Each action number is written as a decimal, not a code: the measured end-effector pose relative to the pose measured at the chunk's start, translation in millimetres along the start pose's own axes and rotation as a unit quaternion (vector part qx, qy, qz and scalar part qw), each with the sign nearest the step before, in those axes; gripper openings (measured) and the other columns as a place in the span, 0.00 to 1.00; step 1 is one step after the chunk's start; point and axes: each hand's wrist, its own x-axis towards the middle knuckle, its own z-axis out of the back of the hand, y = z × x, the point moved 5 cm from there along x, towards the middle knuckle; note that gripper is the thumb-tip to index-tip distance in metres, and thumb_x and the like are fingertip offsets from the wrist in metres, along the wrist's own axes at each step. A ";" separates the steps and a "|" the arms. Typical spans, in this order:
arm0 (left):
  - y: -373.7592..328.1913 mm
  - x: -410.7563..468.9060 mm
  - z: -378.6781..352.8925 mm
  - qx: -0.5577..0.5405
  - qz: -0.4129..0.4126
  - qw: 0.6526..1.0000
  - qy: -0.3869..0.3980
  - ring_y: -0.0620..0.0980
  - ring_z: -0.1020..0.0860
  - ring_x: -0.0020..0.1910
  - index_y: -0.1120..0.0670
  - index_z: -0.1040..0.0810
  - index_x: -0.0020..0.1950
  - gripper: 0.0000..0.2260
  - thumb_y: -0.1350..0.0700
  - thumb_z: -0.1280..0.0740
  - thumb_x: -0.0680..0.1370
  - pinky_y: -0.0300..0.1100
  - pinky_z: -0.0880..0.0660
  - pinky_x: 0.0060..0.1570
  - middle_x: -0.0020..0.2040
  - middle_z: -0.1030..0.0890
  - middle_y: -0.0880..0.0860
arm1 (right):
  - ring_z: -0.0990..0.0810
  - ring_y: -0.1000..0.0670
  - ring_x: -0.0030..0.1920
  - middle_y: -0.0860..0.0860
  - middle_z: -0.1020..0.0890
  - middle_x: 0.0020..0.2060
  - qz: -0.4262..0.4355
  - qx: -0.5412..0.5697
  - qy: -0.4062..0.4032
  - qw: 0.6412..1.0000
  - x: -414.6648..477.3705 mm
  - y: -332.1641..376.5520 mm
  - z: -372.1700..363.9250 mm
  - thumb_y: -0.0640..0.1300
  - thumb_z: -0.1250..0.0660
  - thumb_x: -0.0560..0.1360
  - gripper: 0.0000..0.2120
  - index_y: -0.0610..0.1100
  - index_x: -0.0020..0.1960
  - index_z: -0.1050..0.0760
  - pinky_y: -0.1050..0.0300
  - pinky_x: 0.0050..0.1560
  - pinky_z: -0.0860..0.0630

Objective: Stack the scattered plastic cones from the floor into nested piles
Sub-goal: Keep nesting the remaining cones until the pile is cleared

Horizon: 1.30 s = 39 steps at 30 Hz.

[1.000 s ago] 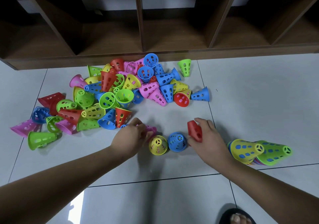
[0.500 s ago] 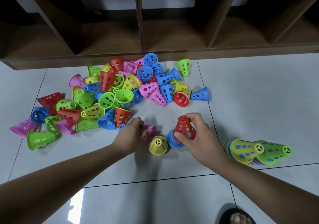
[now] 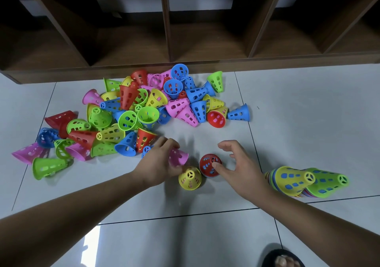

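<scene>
the person's left forearm (image 3: pixel 72 211) and right forearm (image 3: pixel 308 213) are bare along the whole length in view. the left grip (image 3: pixel 158 163) and the right grip (image 3: pixel 240 170) are bare too. at the bottom edge one foot (image 3: pixel 282 262) shows, its toes with pale nails peeping out of a black open-toed slipper (image 3: pixel 269 255). the slipper's rounded dark band arches over the toes. what the slipper is made of is too dim to tell.

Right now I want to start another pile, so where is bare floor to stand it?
Bare floor lies right of the lone blue cone, between the shelf and the two lying stacks. The tiles between the forearms are free too. The heap at left is crowded, as is the spot between the left hand and right hand.
</scene>
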 end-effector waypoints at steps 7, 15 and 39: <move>-67.8 -19.5 22.5 0.028 -0.138 0.990 -0.025 0.49 0.26 0.56 0.47 0.24 0.65 0.27 0.47 0.23 0.67 0.45 0.22 0.53 0.60 0.27 0.45 | 0.25 0.61 0.64 0.59 0.22 0.61 0.026 -0.057 0.006 0.998 7.6 9.6 14.0 0.46 0.27 0.79 0.17 0.53 0.66 0.26 0.63 0.64 0.28; -78.3 -26.1 -13.0 0.174 -0.200 0.964 0.029 0.53 0.28 0.52 0.46 0.24 0.66 0.28 0.41 0.32 0.66 0.49 0.24 0.47 0.61 0.26 0.48 | 0.23 0.49 0.63 0.52 0.21 0.60 0.014 -0.173 0.053 0.983 64.0 17.3 38.6 0.47 0.27 0.77 0.16 0.49 0.64 0.23 0.51 0.63 0.25; -13.0 -11.0 34.5 0.132 -0.144 0.980 -0.031 0.52 0.24 0.56 0.48 0.21 0.66 0.25 0.30 0.34 0.81 0.50 0.24 0.58 0.57 0.21 0.45 | 0.32 0.40 0.69 0.46 0.31 0.70 0.028 -0.597 0.116 0.793 144.3 -38.8 43.7 0.44 0.31 0.75 0.31 0.48 0.77 0.34 0.49 0.65 0.27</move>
